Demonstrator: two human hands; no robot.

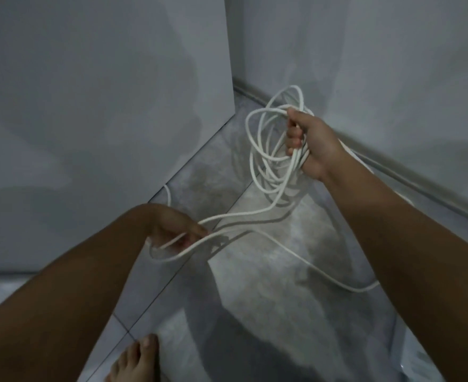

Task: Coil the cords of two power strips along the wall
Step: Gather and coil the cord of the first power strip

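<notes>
At right of centre, the right hand (310,142) is gripping the coiled white cord (268,161); lower left, the left hand (174,230) is pinching its loose run

Two plain pale grey walls – a left wall (89,106) and a right wall (392,64) – form a corner. A grey baseboard strip (409,183) edges the right one. Glossy grey marbled floor tiles (268,285) reflect dim light.

It looks like an indoor corner of a home. A glossy pale tiled floor (268,271) with dark grout lines (155,299) runs from 6 o'clock up to a plain white wall (379,64) at 1 o'clock, edged by a baseboard (392,172). A smooth white panel (103,106) stands at 10 o'clock. A bare foot (133,359) rests on the tiles at 7 o'clock.
</notes>
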